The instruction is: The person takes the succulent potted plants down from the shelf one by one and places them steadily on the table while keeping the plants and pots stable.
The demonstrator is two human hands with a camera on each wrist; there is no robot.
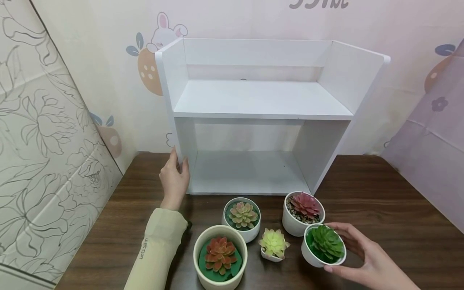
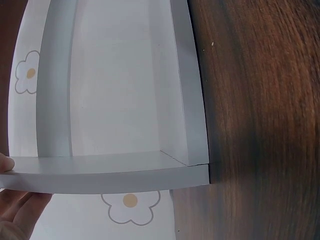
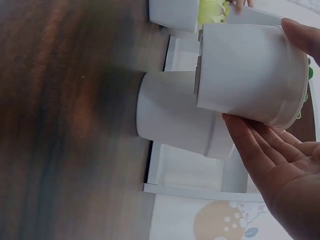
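A white two-tier shelf (image 1: 264, 98) stands on the wooden table. My left hand (image 1: 175, 181) pinches the front edge of its left side panel (image 2: 105, 181), thumb on one face and fingers on the other. My right hand (image 1: 367, 257) grips a white pot (image 3: 250, 72) with a green succulent (image 1: 326, 243), thumb on one side and fingers opposite. In the right wrist view that pot is raised off the table. Just behind it stands a white pot with a pink-red succulent (image 1: 305, 204) in gravel. A small yellow-green succulent (image 1: 274, 243) sits to its left.
Left of the yellow-green plant are a cream pot with a red-orange succulent (image 1: 220, 254) and a white pot with a pale pink-green succulent (image 1: 243, 214). Patterned cloth (image 1: 43, 133) hangs at the left, and a printed backdrop (image 1: 253, 18) is behind the shelf.
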